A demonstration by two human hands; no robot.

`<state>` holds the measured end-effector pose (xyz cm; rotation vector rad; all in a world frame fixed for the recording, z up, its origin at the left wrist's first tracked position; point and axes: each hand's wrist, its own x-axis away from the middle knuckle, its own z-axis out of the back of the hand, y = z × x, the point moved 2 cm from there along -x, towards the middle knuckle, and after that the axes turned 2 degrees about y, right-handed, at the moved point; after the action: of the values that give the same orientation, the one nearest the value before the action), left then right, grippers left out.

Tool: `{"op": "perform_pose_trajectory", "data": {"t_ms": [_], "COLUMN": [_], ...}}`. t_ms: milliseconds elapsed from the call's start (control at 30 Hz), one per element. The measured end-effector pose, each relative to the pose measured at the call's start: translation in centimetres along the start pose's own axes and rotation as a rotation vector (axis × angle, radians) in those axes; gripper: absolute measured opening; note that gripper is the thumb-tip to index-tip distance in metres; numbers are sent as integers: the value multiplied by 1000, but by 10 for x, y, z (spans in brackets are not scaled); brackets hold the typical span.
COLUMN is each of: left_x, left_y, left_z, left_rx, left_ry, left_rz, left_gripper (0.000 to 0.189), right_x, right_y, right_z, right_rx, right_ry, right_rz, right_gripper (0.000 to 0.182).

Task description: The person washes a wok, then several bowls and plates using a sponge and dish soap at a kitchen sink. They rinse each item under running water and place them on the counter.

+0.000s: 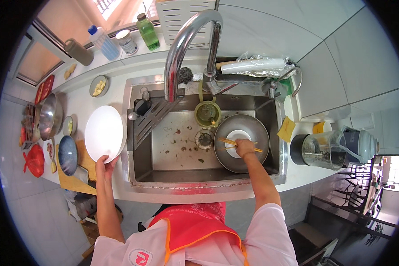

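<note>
My left hand [107,163] grips the near rim of a large white bowl [104,133], held tilted over the counter left of the sink. At the sink's right side my right hand [245,148] is closed around several wooden chopsticks [228,141]. Under that hand a small white bowl [232,136] sits inside a round grey metal pan [242,166] in the stainless steel sink [173,159]. Beside the pan, an olive-green strainer basket [207,113] hangs over the sink. Food scraps lie around the drain [205,139].
A chrome faucet [176,50] arches over the sink, near a slotted metal rack [156,116]. Left stand a blue bowl [68,155], a steel basin [51,117] and a wooden cutting board [81,159]. A yellow sponge cloth [286,129] and a blender jug [324,149] are at right.
</note>
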<state>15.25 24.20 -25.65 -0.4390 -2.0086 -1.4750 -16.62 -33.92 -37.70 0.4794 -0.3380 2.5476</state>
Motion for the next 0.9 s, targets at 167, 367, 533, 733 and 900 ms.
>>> {"op": "perform_pose_trajectory", "data": {"t_ms": [167, 367, 533, 733, 900], "left_x": [6, 52, 110, 156, 173], "left_y": [-1, -4, -5, -7, -19], "left_z": [14, 20, 1, -24, -42], "left_rx": [1, -69, -106, -202, -285], "left_ry": [-25, -25, -7, -51, -133], "left_rz": [-5, -51, -79, -33, -49], "left_gripper": [49, 49, 59, 67, 75], "right_x": [25, 37, -5, -27, -23], "right_y": [4, 43, 66, 88, 80], "right_z": [55, 97, 73, 64, 33], "right_rx": [-22, -103, 4, -48, -325], "right_ry": [250, 469, 237, 252, -54], "right_rz": [-125, -385, -467, -386, -290], "right_gripper": [29, 45, 35, 30, 32]}}
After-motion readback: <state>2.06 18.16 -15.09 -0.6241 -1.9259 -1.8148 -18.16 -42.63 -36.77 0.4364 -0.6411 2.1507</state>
